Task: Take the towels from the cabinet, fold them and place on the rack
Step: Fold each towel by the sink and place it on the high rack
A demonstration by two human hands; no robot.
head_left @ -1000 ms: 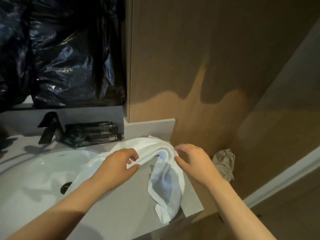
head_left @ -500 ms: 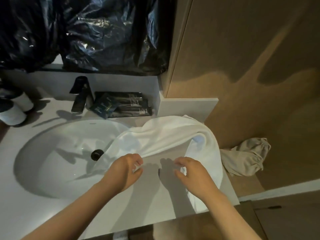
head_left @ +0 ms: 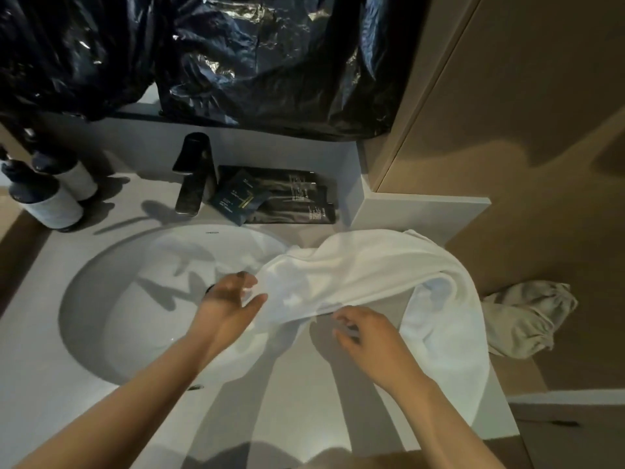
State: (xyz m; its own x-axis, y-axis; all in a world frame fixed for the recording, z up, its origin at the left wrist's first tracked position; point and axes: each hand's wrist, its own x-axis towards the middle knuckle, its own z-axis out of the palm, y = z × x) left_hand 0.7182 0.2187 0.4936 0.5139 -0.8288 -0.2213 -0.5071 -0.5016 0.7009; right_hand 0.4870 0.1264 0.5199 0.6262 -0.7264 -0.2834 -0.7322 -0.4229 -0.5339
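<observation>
The right hand (head_left: 370, 336) is noted over the countertop (head_left: 294, 411), fingers loosely curled at the near hem of the white towel (head_left: 365, 269); a pinch cannot be confirmed. The left hand (head_left: 230, 299) is held spread, thumb apart, at the towel's left end over the basin (head_left: 111, 299). The towel is laid lengthwise left to right, its right end turned toward the near edge. Behind are recorded a black faucet (head_left: 194, 177) and dark packets (head_left: 287, 198).
</observation>
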